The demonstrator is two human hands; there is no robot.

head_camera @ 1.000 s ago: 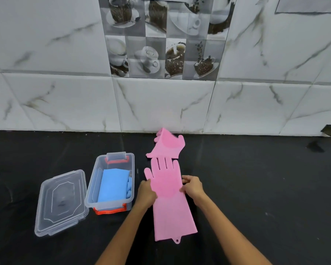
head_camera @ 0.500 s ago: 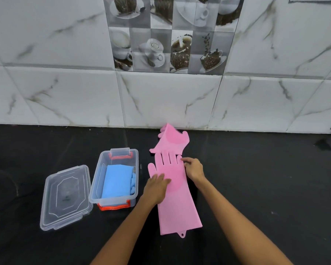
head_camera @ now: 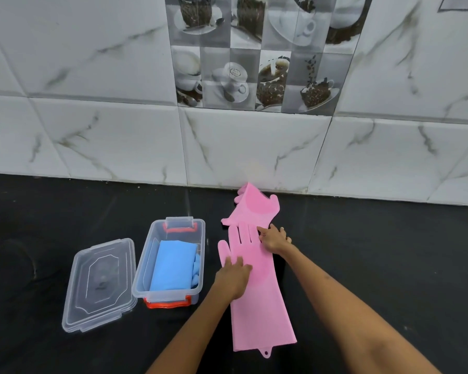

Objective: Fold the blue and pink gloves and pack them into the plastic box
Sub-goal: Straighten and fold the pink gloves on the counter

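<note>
My left hand [head_camera: 234,278] lies flat, pinning the near pink glove [head_camera: 257,292] mid-counter beside the plastic box [head_camera: 157,265] holding the folded blue gloves [head_camera: 173,268], my right hand [head_camera: 274,238] pinches its fingers, best folded squarely toward the cuff.
</note>
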